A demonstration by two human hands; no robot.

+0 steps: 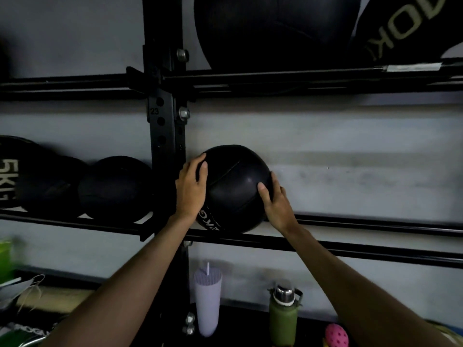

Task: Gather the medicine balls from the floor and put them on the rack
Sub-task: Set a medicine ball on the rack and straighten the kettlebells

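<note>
Both hands on it now: the left hand (191, 189) wraps the near-left side of the black medicine ball (235, 186), and the right hand (275, 201) cups the right side with the thumb laid across the front. It's a two-sided grip, fingers curled round the curve. The ball is at the middle tier of the rack (375, 73), just right of the upright post (165, 121), its underside down at the rails. Whether the rails carry its weight yet can't be told.

The danger here looks like an early release. If the ball sits forward of the gap, it could roll over the front rail (325, 246) and drop onto the lilac tumbler (208, 299) or the green bottle (283, 314) standing right below. The left knuckles are close to the post too, so a nudge leftward could pinch them.

Room? Plenty to the right, where the tier runs bare along the wall. To the left, past the post, two more balls (115, 189) fill the shelf. Overhead the upper rails sit well clear, loaded with a big ball (270, 31).
</note>
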